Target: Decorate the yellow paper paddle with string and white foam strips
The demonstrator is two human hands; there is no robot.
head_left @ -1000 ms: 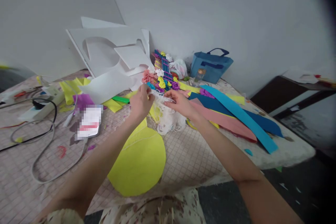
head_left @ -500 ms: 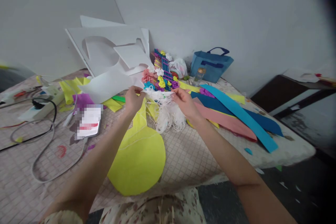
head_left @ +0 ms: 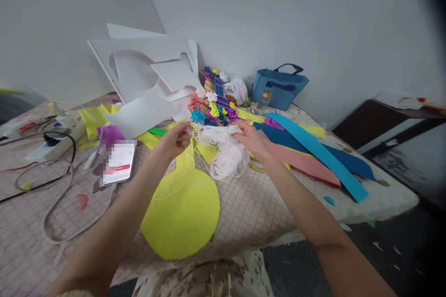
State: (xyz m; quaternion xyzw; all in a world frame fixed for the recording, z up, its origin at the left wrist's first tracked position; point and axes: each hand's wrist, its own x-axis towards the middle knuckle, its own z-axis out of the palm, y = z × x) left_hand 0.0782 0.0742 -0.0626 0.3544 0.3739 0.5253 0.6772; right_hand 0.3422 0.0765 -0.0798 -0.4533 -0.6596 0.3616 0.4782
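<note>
String [head_left: 228,160], white and tangled, bunches between two hands, past the round end of the yellow cutout [head_left: 181,218] and to its right — a thin strand trails across the cutout itself. The left hand [head_left: 176,139], beyond the cutout's round end, has its fingers curled narrow on loose strands; the right hand [head_left: 250,138], beyond and right of the cutout, pinches the bundle's upper edge in its fingers. Left of the cutout, a phone [head_left: 121,171] lies on the counter [head_left: 251,209]; right of it, a pink strip [head_left: 306,163]; farther beyond — paper flowers [head_left: 214,109].
</note>
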